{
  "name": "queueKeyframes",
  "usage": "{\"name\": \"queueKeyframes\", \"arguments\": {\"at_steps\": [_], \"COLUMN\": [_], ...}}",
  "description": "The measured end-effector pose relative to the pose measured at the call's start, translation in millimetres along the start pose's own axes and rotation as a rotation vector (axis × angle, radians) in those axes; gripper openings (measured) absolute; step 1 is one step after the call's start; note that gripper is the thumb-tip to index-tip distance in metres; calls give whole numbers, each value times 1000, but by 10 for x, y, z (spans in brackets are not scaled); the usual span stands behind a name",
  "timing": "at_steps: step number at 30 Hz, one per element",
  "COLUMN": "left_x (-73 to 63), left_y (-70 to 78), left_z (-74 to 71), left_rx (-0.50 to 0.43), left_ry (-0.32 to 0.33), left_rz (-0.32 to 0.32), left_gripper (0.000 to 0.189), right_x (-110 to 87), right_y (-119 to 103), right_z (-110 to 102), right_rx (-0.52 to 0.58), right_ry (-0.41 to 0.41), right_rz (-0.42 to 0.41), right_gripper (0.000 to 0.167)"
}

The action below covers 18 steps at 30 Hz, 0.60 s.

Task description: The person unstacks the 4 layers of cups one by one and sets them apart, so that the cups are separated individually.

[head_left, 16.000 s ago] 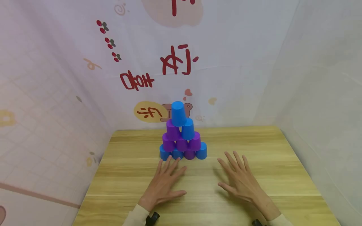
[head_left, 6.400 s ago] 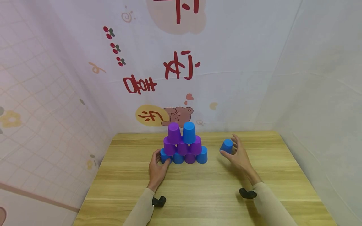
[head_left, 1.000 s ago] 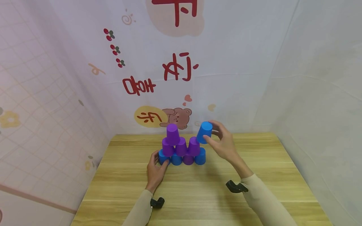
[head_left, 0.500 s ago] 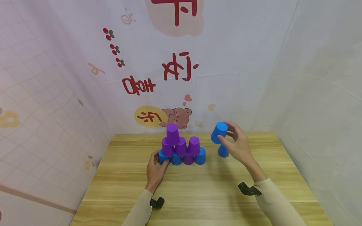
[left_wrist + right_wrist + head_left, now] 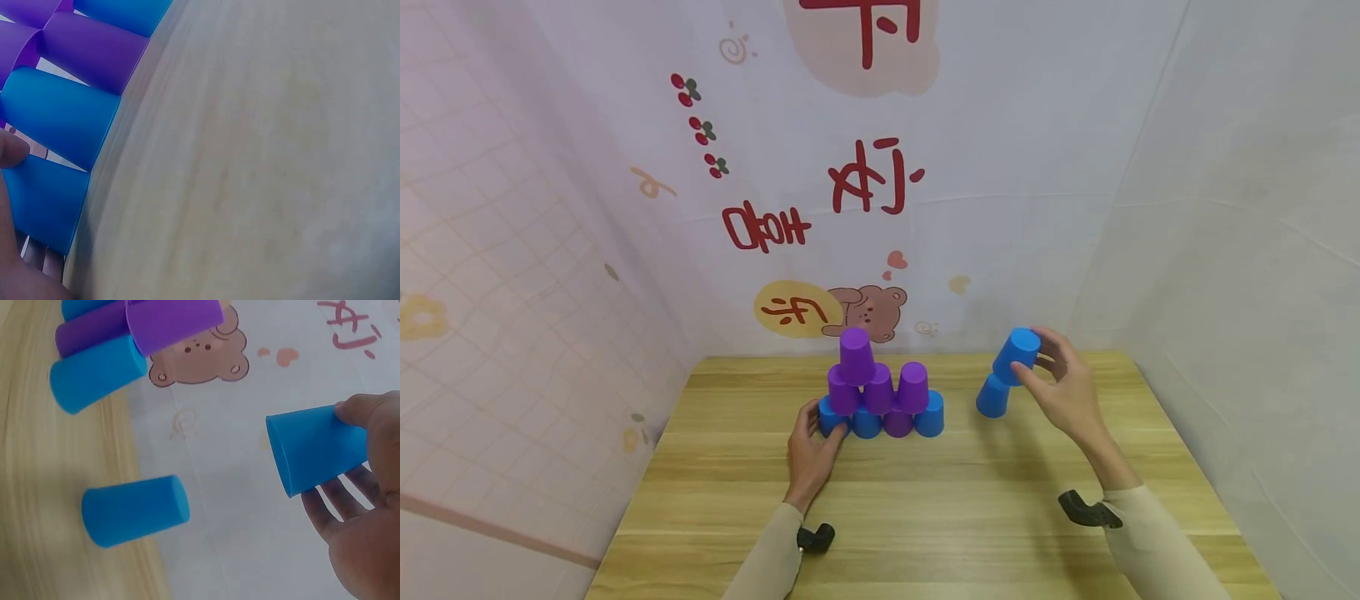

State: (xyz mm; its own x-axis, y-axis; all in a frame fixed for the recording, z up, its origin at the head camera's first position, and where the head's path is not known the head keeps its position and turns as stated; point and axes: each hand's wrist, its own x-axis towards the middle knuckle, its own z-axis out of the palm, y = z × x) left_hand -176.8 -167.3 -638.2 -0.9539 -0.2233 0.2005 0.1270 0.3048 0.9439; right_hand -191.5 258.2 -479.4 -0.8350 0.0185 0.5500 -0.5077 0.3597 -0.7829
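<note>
Cloth (image 5: pixel 1015 125), light w/ prints, fills upper frame + both sides. Wood-grain table (image 5: pixel 955 517) across lower center. Cream sleeves: R sleeve (image 5: pixel 1165 542) lower right, L sleeve (image 5: pixel 767 554) bottom, left of center.

Stack (image 5: pixel 878 392) mid-frame, cups mouth-down: bottom row blue, blue, purple, blue L to R; 3 purple above; 1 purple on top, over left two of that row. Top cup blocks lower L bit of bear print. In L wrist view stack is cut off at left edge, table fills most of the rest; in R wrist view it's cut off upper left.

RH (image 5: pixel 1067 400) right of center, gripping held cup (below), thumb one side, fingers other. LH (image 5: pixel 812 454) left of center, thumb + fingers round corner cup (image 5: pixel 833 410), blue, bottom L of stack; hand hides part of it.

Red glyphs (image 5: pixel 862 179) upper center. Yellow oval (image 5: pixel 797 308) just L of bear (image 5: pixel 876 312), both above/behind stack.

Held cup (image 5: pixel 1017 354), blue, tilted, mouth down, up off table; in head view overlaps top of lone cup (image 5: pixel 992 398), blue, mouth-down on table btwn stack & RH. R wrist view shows gap btwn these two.

Black wrist mounts (image 5: pixel 1090 510) at both cuffs. Smallest: cherry prints (image 5: pixel 703 132) upper left, hearts (image 5: pixel 897 260) over bear.
</note>
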Motion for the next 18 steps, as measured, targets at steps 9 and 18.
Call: {"name": "queueKeyframes", "arguments": {"at_steps": [9,18], "left_x": [1,-1], "left_y": [-1,14], "left_z": [-4,-2], "left_rx": [-1,5], "left_ry": [-3,1], "left_rz": [4,25], "left_gripper": [59,60], "right_x": [-69,-96], "right_y": [66,191], "right_z": [-129,-231], "right_rx": [-59,-94], "right_ry": [18,32], "right_rz": [63,104], "right_gripper": [66,68]}}
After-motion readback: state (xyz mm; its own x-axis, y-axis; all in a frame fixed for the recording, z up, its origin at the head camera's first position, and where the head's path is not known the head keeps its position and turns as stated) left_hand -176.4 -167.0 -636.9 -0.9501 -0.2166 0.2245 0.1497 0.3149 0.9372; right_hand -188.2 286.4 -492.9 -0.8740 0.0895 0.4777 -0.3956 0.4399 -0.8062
